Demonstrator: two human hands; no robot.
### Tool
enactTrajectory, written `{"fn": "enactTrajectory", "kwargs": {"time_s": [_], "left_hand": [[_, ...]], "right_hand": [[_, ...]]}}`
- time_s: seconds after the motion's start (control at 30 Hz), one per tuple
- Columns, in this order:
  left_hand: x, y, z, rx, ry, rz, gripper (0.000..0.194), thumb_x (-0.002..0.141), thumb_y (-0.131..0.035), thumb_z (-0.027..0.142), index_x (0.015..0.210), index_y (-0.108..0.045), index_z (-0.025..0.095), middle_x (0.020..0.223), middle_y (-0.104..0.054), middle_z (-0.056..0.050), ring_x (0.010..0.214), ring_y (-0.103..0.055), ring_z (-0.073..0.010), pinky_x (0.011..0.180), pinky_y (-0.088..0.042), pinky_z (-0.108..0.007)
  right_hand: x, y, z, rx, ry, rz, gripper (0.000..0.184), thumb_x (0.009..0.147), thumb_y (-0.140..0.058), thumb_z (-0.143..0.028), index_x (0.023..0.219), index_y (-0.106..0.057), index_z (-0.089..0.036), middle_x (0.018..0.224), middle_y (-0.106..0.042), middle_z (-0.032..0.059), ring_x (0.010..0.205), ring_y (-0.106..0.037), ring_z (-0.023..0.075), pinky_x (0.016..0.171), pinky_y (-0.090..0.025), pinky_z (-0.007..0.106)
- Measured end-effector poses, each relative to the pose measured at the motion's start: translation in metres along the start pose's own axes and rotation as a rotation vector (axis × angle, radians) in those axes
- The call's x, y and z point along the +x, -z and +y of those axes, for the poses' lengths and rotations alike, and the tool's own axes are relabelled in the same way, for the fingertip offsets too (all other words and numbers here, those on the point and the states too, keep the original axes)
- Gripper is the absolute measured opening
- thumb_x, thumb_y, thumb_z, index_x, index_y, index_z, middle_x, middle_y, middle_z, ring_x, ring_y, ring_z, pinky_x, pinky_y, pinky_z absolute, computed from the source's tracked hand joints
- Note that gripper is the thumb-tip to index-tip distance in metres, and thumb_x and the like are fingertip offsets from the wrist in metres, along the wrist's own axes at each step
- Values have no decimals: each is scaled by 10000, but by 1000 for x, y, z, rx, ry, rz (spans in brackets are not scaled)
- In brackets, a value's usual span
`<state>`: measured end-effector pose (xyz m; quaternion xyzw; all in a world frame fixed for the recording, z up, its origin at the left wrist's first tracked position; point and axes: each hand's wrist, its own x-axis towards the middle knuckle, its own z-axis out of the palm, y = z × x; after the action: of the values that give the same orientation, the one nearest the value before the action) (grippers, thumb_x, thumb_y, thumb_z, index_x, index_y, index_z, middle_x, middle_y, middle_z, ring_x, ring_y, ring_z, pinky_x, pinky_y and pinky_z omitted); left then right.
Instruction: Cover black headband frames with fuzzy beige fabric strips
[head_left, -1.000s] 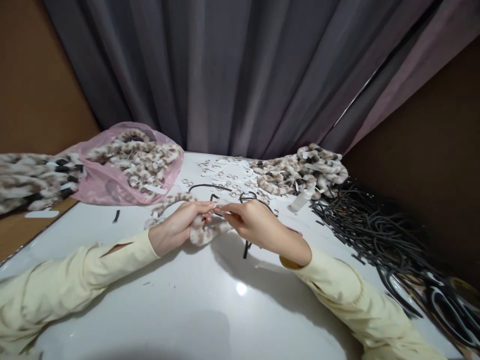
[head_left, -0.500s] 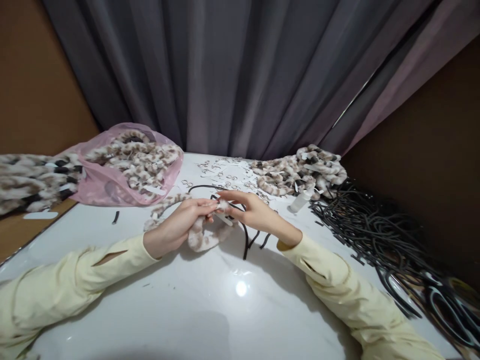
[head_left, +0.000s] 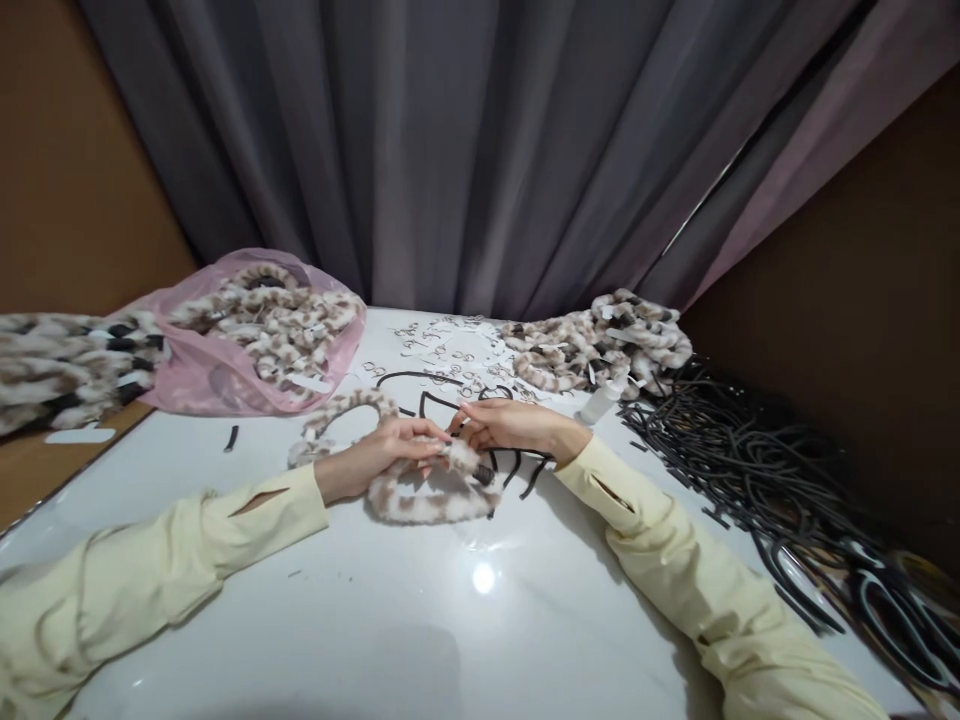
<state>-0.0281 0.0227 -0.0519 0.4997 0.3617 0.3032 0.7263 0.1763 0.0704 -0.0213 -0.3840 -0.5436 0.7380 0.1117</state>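
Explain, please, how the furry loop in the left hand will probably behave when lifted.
The furry loop probably bends yet holds some shape, since it forms a rounded curve. Its fluffy surface suggests little slipping. It seems light, as the left hand pinches it with fingertips.

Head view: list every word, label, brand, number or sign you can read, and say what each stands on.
None can be read.
White strip at far left: no lettering legible.
White tag by the pink bag: too small to read.
Small bottle: no readable label.
Pink bag: no print visible.
Nearest furry loop: no text visible.
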Motion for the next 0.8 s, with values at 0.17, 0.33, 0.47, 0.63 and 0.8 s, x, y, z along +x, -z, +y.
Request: {"fn": "enactTrajectory", "kwargs": {"time_s": [0.17, 0.33, 0.47, 0.63, 0.8], "left_hand": [[1, 0, 1, -20, 10, -51, 269, 658, -719, 266, 854, -605, 121, 673, -601, 0, 588, -517, -99, 571, -379, -215], [3, 0, 1, -52, 13, -57, 214, 672, -717, 253, 779, -589, 121, 646, -574, 7, 573, -503, -89, 566, -385, -211], [4, 1, 1, -55, 34, -62, 218, 713, -698, 304, 782, -609, 117, 669, -580, -4, 582, -486, -88, 577, -395, -212], [6, 2, 1, -43, 52, -38, 319, 793, -609, 415, 800, -645, 97, 673, -582, -21, 591, -494, -94, 564, -389, -202], [7, 3, -1, -55, 59, -18, 304, 775, -634, 407, 765, -638, 104, 643, -581, -8, 578, -498, -88, 561, -383, -198]], "right_hand": [[5, 0, 5, -61, 1, -37, 292, 789, -647, -405, 826, -551, -132, 636, -597, 1, 554, -567, 95, 533, -463, 201], [8, -1, 8, -88, -9, -83, 462, 591, -785, -441, 845, -559, -129, 526, -501, -60, 427, -424, 47, 401, -313, 167], [8, 2, 6, -134, 9, -39, 440, 561, -795, -426, 767, -601, -89, 493, -437, -76, 399, -289, 13, 379, -179, 172], [2, 2, 0, -197, 63, 42, 373, 581, -788, -381, 737, -650, -70, 447, -383, -90, 417, -248, 17, 407, -132, 198], [-1, -6, -5, -315, 126, 200, 357, 527, -802, -365, 711, -684, -83, 431, -388, -90, 427, -238, 23, 422, -140, 211]]}}
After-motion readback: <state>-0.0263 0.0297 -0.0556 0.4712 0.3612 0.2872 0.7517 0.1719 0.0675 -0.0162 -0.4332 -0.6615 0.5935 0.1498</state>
